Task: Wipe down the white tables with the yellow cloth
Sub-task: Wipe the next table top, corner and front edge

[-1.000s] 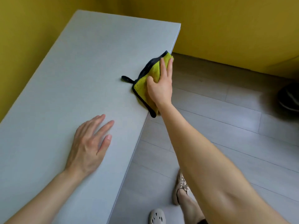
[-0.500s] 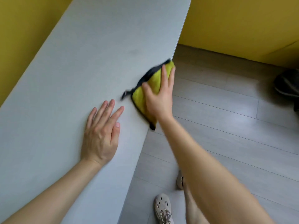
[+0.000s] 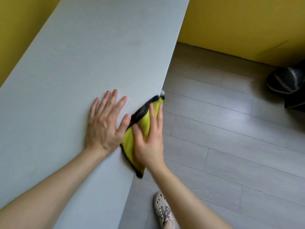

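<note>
While the left hand [image 3: 104,128] lies flat on the white surface [image 3: 99,55], palm down, fingers straight and spread, holding nothing, the right hand [image 3: 149,146] presses the yellow cloth [image 3: 144,121] onto that surface's right-hand edge. The right hand is open rather than clenched: its fingers [image 3: 152,113] stretch straight along the cloth toward the far end, and its thumb rests on top of the fabric, pointing toward the left hand. The cloth is bunched and folded, yellow with a dark trim, and it straddles the edge, part of it on the surface and part hanging over the side; its near corner droops below the edge by the right wrist. The left thumb's tip sits just beside the cloth's dark trim, and I cannot tell whether it touches. Both forearms are bare and reach in from the bottom of the view. To the right lies a pale grey plank floor [image 3: 231,138], with a yellow wall [image 3: 239,22] behind it and another along the surface's left side. A light perforated shoe [image 3: 162,207] stands on the floor near the surface, and a dark rounded object [image 3: 283,81] with pale streaks sits at the far right.
</note>
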Tool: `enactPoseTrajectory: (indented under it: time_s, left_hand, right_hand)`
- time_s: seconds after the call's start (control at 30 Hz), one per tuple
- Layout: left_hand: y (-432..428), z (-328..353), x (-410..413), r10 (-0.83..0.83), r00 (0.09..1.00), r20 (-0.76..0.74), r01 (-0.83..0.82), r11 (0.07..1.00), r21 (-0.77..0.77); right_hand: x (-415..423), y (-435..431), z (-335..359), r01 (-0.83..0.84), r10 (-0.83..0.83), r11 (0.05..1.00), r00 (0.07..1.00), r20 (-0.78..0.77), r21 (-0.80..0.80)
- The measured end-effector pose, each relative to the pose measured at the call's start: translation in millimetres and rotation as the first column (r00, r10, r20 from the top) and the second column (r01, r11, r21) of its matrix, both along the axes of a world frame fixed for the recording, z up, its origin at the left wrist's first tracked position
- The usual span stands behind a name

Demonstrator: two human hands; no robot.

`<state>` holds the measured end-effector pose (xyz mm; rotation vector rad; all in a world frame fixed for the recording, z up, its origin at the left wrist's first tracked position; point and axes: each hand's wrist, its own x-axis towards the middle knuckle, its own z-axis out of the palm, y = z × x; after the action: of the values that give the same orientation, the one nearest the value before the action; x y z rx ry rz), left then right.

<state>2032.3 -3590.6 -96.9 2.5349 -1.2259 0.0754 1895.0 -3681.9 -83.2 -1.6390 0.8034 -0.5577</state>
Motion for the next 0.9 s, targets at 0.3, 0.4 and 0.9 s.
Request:
enactPoseTrajectory:
  time_s: [0.3, 0.4, 0.9]
  left_hand:
    - [-2, 1, -1, 0.019, 1.000, 0.000, -0.019, 0.999, -0.027]
    - [-1, -1, 0, 0.012, 1.000, 0.006, -0.012, 0.998, -0.054]
    - [-4, 4, 0, 0.021, 0.999, -0.029, -0.023, 0.998, -0.059]
  right_hand:
    - [72, -93, 0, 0.103, -0.119, 0.986, 0.986, -0.119, -0.131]
    - [-1, 13, -5, 0.087, -0.094, 0.988, 0.994, -0.054, -0.124]
    - [62, -69, 6, 0.123, -0.132, 0.988, 0.986, -0.102, -0.095]
